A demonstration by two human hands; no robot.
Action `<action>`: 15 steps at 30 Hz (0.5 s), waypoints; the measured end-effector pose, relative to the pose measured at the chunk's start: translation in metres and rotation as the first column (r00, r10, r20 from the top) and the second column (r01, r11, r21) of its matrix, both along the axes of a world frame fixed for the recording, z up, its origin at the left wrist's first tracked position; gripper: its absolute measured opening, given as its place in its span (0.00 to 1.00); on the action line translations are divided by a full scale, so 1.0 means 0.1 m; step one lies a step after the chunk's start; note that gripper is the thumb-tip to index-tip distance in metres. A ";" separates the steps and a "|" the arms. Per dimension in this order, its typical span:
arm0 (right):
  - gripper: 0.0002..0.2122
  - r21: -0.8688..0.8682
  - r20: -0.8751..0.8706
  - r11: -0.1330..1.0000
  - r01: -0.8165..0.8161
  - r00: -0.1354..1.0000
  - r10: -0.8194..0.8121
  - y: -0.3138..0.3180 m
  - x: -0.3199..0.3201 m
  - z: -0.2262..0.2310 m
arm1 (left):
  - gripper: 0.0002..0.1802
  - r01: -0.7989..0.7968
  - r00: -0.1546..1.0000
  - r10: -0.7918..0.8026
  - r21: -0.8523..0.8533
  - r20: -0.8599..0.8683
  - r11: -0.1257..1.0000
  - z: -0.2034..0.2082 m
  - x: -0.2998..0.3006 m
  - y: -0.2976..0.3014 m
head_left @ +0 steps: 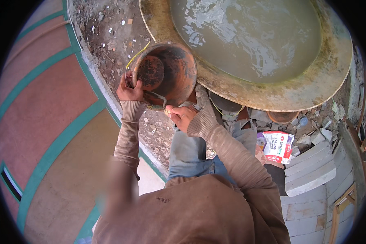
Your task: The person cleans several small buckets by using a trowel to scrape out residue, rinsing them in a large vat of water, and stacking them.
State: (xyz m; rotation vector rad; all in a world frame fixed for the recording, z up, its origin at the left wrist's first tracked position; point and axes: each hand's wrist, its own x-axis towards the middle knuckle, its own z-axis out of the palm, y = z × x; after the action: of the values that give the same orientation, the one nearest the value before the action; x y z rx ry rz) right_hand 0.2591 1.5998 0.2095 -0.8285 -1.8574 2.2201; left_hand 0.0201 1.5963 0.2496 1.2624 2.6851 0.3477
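A worn, orange-brown bucket (179, 70) stained with dark residue is tilted so that its inside shows. My left hand (131, 90) is closed on its rim at the left side, near a yellow strip (138, 55) fixed at the edge. At the bucket's near rim, my right hand (183, 115) is wrapped round the handle of a trowel (164, 99) with a bent metal neck. The blade lies by the rim and is partly hidden. Just beyond the bucket, to the right, is a wide round basin (333, 77) of murky water.
Another dark bucket (225, 105) stands under the basin's near edge. A printed white-and-red bag (278, 146) lies to the right, beside stacked pale blocks (311, 168) and broken rubble (317, 137). A wall with green bands (49, 150) runs along the left, edging gravelly ground (105, 40).
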 end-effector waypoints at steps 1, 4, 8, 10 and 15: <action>0.13 -0.018 -0.002 0.999 0.029 1.000 -0.029 -0.03 0.00 -0.03 | 0.17 -0.003 1.000 0.004 -0.034 0.022 0.999 0.05 0.05 -0.02; 0.15 -0.053 0.005 0.998 0.033 0.999 -0.033 0.03 -0.05 -0.08 | 0.20 0.187 0.973 -0.215 0.262 0.084 0.947 -0.14 -0.03 0.01; 0.16 -0.058 -0.008 0.998 -0.005 1.000 0.005 -0.04 -0.02 -0.14 | 0.25 -0.346 0.765 0.080 0.303 0.638 0.888 -0.05 0.10 -0.05; 0.16 -0.066 -0.014 0.997 0.027 1.000 -0.028 0.00 0.10 -0.08 | 0.24 -0.295 0.782 -0.002 0.373 0.623 0.880 0.04 0.26 0.01; 0.17 0.135 0.418 0.953 -0.273 0.887 0.195 0.50 0.32 -0.09 | 0.22 -0.186 0.800 -0.110 0.418 0.590 0.889 -0.10 0.49 0.34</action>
State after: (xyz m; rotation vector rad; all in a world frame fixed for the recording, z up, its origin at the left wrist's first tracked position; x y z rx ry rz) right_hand 0.2915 1.6496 0.2008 -1.1453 -2.4343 2.0679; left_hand 0.0686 1.6308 0.2395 0.9523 2.1234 1.2281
